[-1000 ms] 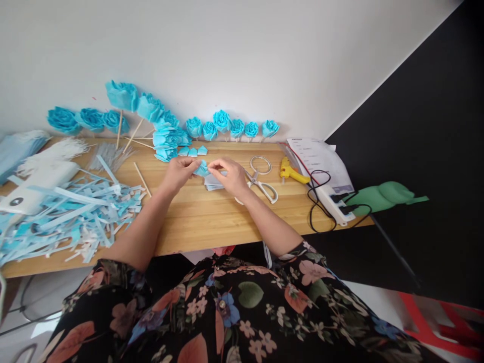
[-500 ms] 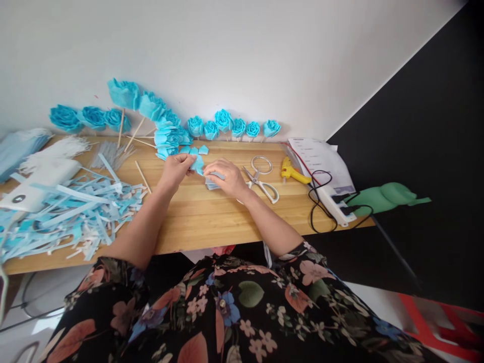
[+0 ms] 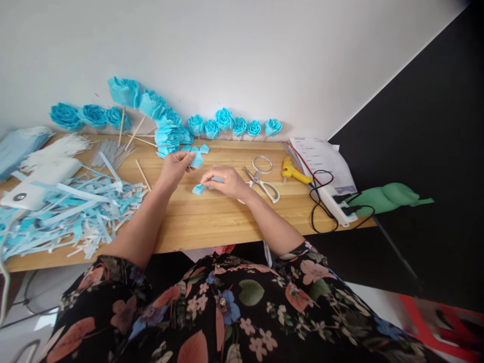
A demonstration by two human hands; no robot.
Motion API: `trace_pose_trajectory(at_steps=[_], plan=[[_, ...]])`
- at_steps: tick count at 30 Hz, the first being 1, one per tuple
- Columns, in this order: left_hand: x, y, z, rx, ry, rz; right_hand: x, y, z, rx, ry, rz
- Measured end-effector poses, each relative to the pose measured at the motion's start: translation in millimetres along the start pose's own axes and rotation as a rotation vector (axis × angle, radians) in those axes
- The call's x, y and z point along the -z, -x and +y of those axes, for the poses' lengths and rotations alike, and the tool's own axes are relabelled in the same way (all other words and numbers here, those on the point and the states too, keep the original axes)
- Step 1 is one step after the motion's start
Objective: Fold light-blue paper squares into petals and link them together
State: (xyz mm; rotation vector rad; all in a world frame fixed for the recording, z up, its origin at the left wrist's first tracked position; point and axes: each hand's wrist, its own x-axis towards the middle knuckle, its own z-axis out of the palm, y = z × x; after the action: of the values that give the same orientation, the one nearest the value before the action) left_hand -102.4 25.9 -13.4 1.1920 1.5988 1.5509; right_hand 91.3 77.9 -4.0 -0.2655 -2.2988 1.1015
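My left hand [image 3: 177, 168] pinches blue fabric petals [image 3: 196, 160] between thumb and fingers, just in front of the finished blue flowers. Lower and to the right, my right hand [image 3: 226, 181] is closed on a separate blue petal [image 3: 198, 188], which sticks out past its fingertips just above the wood. Part of a pale blue piece shows under the right hand; the rest of it is hidden. A few loose petals [image 3: 204, 148] lie behind my left hand. Scissors [image 3: 257, 179] with pale handles rest open beside my right wrist.
Blue flowers [image 3: 224, 119] on sticks line the wall. Blue and white strips [image 3: 86, 206] heap at the left around a white power bank [image 3: 41, 184]. At the right are a yellow glue gun [image 3: 296, 171], a power strip [image 3: 338, 207], cables and paper sheets [image 3: 321, 159].
My right hand has drawn away from the left, down and toward me, with one petal in its fingers. My left hand still holds its petals in nearly the same place.
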Motion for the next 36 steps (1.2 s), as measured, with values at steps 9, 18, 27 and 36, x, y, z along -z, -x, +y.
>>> trace_pose_trajectory(at_steps=[9,18,27,36], plan=[[-4.5,5.2,1.1,-0.094,-0.1,-0.097,6.2,-4.1,2.0,-0.233,-0.154,0.211],[-3.5,6.3,3.7,-0.129,-0.111,-0.151,4.4,-4.9,19.7,-0.272,-0.309,0.237],[-3.6,7.5,6.1,-0.139,-0.11,-0.178,7.0,-5.9,18.1,-0.314,-0.279,0.237],[-4.3,8.7,9.1,-0.123,-0.087,-0.182,6.1,-5.2,16.9,-0.339,-0.231,0.259]])
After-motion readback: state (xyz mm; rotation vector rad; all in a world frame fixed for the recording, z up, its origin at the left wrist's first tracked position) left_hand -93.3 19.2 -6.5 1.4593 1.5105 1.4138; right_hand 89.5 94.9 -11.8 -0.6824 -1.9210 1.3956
